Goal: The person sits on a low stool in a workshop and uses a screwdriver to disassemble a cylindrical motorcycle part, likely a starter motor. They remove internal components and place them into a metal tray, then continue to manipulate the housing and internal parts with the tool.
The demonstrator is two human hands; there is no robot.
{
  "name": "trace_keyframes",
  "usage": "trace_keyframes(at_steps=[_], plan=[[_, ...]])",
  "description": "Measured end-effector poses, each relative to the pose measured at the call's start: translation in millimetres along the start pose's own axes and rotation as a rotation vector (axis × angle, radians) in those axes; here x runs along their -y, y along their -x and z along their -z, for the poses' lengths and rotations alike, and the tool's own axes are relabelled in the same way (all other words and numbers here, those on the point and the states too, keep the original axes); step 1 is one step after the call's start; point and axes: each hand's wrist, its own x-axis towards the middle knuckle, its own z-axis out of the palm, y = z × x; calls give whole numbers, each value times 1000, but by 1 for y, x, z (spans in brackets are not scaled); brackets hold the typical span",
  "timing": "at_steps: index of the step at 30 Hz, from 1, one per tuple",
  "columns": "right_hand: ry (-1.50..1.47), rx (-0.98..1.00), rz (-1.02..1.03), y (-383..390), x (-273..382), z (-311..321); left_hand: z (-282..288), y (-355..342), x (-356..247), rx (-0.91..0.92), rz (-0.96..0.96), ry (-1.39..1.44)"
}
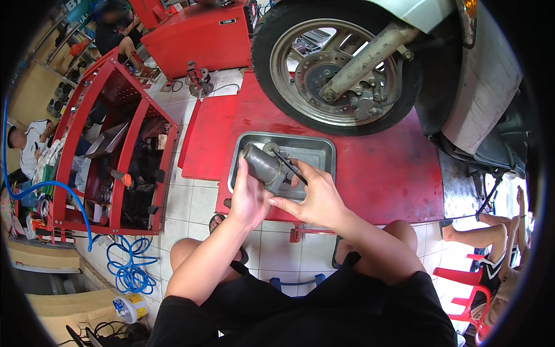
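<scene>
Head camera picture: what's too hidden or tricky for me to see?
Head view: underside of the grey metal cylinder, hidden by its own body.
Head view: near rim of the metal tray, partly behind left hand and right hand.
Head view: scooter top, cut off by upper edge.
Head view: many things in the red cart, too small.

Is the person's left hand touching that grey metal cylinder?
Touching: the head view shows the left hand with its fingers against the left side of the grey metal cylinder.

Wearing black short-sleeved top (pixel 370 315), black shorts (pixel 234 292) and 2 dark sandals (pixel 243 255); left hand (pixel 250 199) and right hand (pixel 319 199) are bare.
</scene>
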Motion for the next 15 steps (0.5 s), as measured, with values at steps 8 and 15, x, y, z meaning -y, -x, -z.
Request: trace_keyframes(at_steps=[8, 15], plan=[[-45, -39, 33, -2, -6, -2, -9, 8, -3, 201, -138, -174], [-608, 132, -38, 1, -16, 6, -5, 29, -15, 147, -283, -393]])
